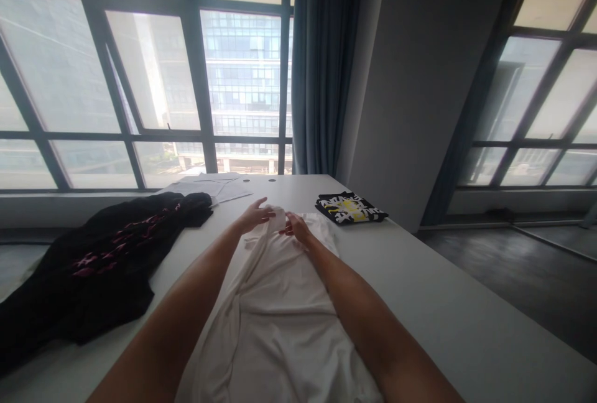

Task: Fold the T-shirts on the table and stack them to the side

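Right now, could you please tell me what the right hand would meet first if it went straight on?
The right hand would probably meet the raised fold of the white cloth first, with the left hand beyond it; depth there is hard to judge.

Blk garment [109, 291] w/ pink print lay rumpled, L side of wht table [429, 316]; papers [209, 189] sat nr far end. Folded blk cloth [349, 208], wht/yellow print, nr R edge. Blue-gray curtain [321, 67] hung btwn big window [153, 73] & gray pillar [420, 79].
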### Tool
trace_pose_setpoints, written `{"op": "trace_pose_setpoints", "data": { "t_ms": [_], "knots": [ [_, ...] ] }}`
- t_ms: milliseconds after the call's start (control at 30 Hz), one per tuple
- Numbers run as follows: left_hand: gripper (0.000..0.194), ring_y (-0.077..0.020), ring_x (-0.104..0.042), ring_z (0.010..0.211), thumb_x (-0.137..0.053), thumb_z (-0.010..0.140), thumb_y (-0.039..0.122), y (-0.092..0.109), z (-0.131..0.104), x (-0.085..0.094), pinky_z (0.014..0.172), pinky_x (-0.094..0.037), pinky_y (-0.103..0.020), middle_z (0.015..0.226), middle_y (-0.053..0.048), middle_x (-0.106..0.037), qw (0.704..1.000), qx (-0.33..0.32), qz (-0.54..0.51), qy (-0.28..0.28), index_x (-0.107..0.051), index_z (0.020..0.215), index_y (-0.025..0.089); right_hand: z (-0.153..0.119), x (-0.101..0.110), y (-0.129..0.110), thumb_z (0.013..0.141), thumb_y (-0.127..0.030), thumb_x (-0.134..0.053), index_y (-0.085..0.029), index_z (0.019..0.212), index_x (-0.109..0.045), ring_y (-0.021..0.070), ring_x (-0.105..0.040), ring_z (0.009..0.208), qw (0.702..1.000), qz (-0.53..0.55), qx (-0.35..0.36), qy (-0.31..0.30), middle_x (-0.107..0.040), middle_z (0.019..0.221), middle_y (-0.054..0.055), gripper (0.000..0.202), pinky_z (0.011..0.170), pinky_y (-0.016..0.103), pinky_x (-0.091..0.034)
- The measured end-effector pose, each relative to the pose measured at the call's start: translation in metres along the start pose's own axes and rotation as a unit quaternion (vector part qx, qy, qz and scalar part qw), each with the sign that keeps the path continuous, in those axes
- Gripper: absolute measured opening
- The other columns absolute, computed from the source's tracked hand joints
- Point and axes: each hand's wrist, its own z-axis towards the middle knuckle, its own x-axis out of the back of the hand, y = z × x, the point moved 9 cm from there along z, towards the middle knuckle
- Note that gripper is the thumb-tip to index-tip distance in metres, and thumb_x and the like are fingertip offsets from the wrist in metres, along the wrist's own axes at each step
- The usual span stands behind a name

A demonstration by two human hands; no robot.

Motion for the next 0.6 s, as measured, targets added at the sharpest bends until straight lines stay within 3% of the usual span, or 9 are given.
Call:
{"op": "trace_pose_setpoints", "data": {
  "t_ms": [67, 167, 267, 333, 400, 500, 533, 600],
  "knots": [
    [0.073, -0.0215, -0.072, 0.096, -0.076, 0.083, 0.028, -0.009, -0.001, 0.001, 0.089, -0.053, -0.037, 0.116, -0.016, -0.071, 0.999, -0.013, 0.03, -0.02, -0.04, 0.146, 0.019, 0.0, 0.003, 0.007, 0.094, -0.04, -0.047, -0.014, 0.131, -0.053, 0.014, -0.063, 0.056, 0.998, 0.049, -0.031, 0.02, -0.067, 0.078, 0.004, 0.045, 0.056, 0.025, -0.051],
    [0.057, -0.0241, -0.072, 0.098, -0.067, 0.088, 0.033, -0.018, -0.003, 0.016, 0.087, -0.054, -0.038, 0.116, -0.018, -0.071, 0.983, -0.049, 0.176, -0.012, -0.049, 0.14, 0.016, -0.003, 0.01, 0.012, 0.079, -0.023, -0.066, -0.013, 0.135, -0.051, 0.0114, -0.057, 0.052, 0.998, -0.01, -0.035, 0.043, -0.066, 0.075, 0.0, 0.059, 0.055, 0.023, -0.049],
    [0.04, -0.0265, -0.069, 0.104, -0.062, 0.087, 0.037, -0.025, -0.011, 0.034, 0.093, -0.052, -0.039, 0.113, -0.016, -0.073, 0.927, -0.073, 0.369, 0.016, -0.066, 0.121, 0.015, -0.006, 0.019, 0.011, 0.073, -0.013, -0.066, -0.014, 0.119, -0.065, 0.0121, -0.062, 0.062, 0.992, -0.102, -0.022, 0.075, -0.069, 0.078, 0.002, 0.045, 0.063, 0.022, -0.05],
    [0.038, -0.03, -0.066, 0.111, -0.067, 0.081, 0.041, -0.032, -0.018, 0.042, 0.1, -0.048, -0.04, 0.116, -0.014, -0.072, 0.903, -0.068, 0.425, 0.019, -0.073, 0.11, 0.018, -0.007, 0.022, 0.008, 0.074, -0.014, -0.065, -0.014, 0.103, -0.072, 0.0147, -0.066, 0.072, 0.981, -0.177, -0.019, 0.078, -0.072, 0.082, 0.005, 0.029, 0.072, 0.022, -0.051],
    [0.047, -0.0334, -0.06, 0.121, -0.068, 0.077, 0.05, -0.04, -0.025, 0.045, 0.106, -0.042, -0.044, 0.129, -0.013, -0.067, 0.872, -0.052, 0.487, 0.003, -0.072, 0.115, 0.022, -0.008, 0.02, 0.003, 0.075, -0.015, -0.065, -0.015, 0.093, -0.075, 0.0178, -0.068, 0.084, 0.965, -0.252, -0.013, 0.064, -0.074, 0.088, 0.007, 0.02, 0.08, 0.024, -0.05],
    [0.071, -0.036, -0.041, 0.139, -0.06, 0.076, 0.069, -0.053, -0.032, 0.048, 0.114, -0.028, -0.055, 0.152, -0.009, -0.046, 0.798, -0.009, 0.602, -0.023, -0.059, 0.134, 0.028, -0.011, 0.014, -0.004, 0.078, -0.016, -0.063, -0.016, 0.095, -0.076, 0.0215, -0.068, 0.098, 0.94, -0.338, 0.005, 0.043, -0.075, 0.098, 0.01, 0.021, 0.087, 0.026, -0.048],
    [0.078, -0.0365, -0.036, 0.142, -0.058, 0.075, 0.074, -0.055, -0.033, 0.049, 0.115, -0.023, -0.058, 0.156, -0.009, -0.04, 0.785, 0.004, 0.619, -0.024, -0.055, 0.138, 0.029, -0.012, 0.013, -0.008, 0.08, -0.016, -0.062, -0.016, 0.099, -0.076, 0.0222, -0.068, 0.101, 0.933, -0.357, 0.017, 0.046, -0.075, 0.102, 0.011, 0.024, 0.089, 0.027, -0.048],
    [0.086, -0.0373, -0.032, 0.144, -0.061, 0.07, 0.078, -0.053, -0.032, 0.053, 0.116, -0.017, -0.06, 0.156, -0.013, -0.038, 0.79, 0.015, 0.613, -0.008, -0.054, 0.139, 0.028, -0.015, 0.011, -0.017, 0.085, -0.017, -0.055, -0.016, 0.109, -0.073, 0.0231, -0.066, 0.106, 0.924, -0.375, 0.051, 0.064, -0.073, 0.111, 0.012, 0.03, 0.093, 0.029, -0.046]
  ]
}}
